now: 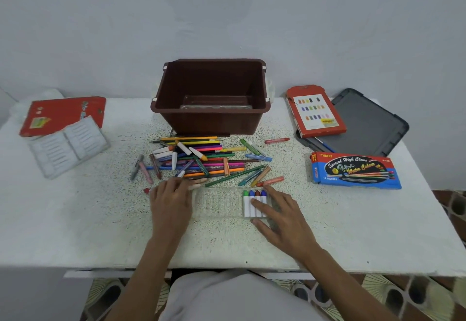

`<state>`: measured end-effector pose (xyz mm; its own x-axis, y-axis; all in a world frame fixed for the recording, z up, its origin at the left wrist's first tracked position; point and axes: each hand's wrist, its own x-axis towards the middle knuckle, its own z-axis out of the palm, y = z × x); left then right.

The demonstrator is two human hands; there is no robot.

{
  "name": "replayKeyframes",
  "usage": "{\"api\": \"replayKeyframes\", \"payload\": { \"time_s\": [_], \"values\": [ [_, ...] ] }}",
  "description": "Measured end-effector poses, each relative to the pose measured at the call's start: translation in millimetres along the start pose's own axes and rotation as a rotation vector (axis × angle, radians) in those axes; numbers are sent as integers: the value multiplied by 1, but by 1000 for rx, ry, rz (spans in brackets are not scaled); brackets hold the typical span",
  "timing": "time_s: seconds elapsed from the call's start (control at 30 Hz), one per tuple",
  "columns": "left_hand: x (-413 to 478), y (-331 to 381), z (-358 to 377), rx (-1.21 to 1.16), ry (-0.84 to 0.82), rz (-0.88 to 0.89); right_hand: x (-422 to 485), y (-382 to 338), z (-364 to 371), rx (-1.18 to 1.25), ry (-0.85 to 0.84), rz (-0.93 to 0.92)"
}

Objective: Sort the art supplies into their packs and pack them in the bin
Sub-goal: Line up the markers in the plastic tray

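early days, i'd say. the person sits at the near edge of the counter with a clear tray laid flat in front of them. only its right end is filled, with four crayons side by side, tips pointing away: green, blue, brown and blue. the rest of its slots are bare.

the right hand lies over that end, fingers spread and fairly straight. one fingertip rests on the white crayon bodies and nothing is clamped. the left hand lies palm down over the tray's left end, fingers reaching to the near edge of the loose pile. i can't tell whether they have hold of a crayon there or only touch it.

the pile is most of the work left. it's a tangle of pencils, pens and crayons between the tray and the brown bin, which stands at the far middle. the bin looks nearly empty, though something clear and tray-like seems to lie on its bottom.

the packs wait around the edges:
- far left, a red box with an empty ridged insert just in front of it
- far right, another red box lying on a grey lid
- near right, a blue pen box, closed

in my judgement, sorting has barely begun and the packs have yet to go into the bin.
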<state>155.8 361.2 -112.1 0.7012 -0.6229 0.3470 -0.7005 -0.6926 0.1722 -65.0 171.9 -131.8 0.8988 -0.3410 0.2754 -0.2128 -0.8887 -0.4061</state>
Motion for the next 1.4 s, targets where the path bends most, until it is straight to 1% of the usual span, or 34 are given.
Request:
{"api": "replayKeyframes", "payload": {
  "time_s": [0.2, 0.43, 0.57, 0.63, 0.73, 0.8, 0.93, 1.07, 1.2, 1.4],
  "values": [
    [-4, -13, 2, 48, 1, 24, 0, 1, 2, -9, 10, -8],
    [-3, -15, 4, 28, 42, 21, 0, 1, 2, -18, 1, -3],
    [3, -5, -7, -96, 117, 27, 0, 2, 3, -24, -6, 1],
    [8, 3, -14, -203, 110, 42, 0, 2, 3, -26, -8, 1],
    [18, 16, -23, -510, 4, 43, 1, 1, 2, -15, -3, 0],
    [21, 23, -27, -658, -99, 45, 1, 0, 2, -13, 1, -2],
    [21, 40, -30, -802, -372, -45, 1, 0, 2, -17, -5, 3],
    [22, 55, -25, -953, -480, -175, 0, 1, 2, -13, -9, 7],
    [20, 63, -16, -986, -553, -205, 0, 1, 1, -8, -9, 4],
    [19, 71, -13, -889, -593, -204, 0, 0, 2, -2, -5, 6]
  ]
}}
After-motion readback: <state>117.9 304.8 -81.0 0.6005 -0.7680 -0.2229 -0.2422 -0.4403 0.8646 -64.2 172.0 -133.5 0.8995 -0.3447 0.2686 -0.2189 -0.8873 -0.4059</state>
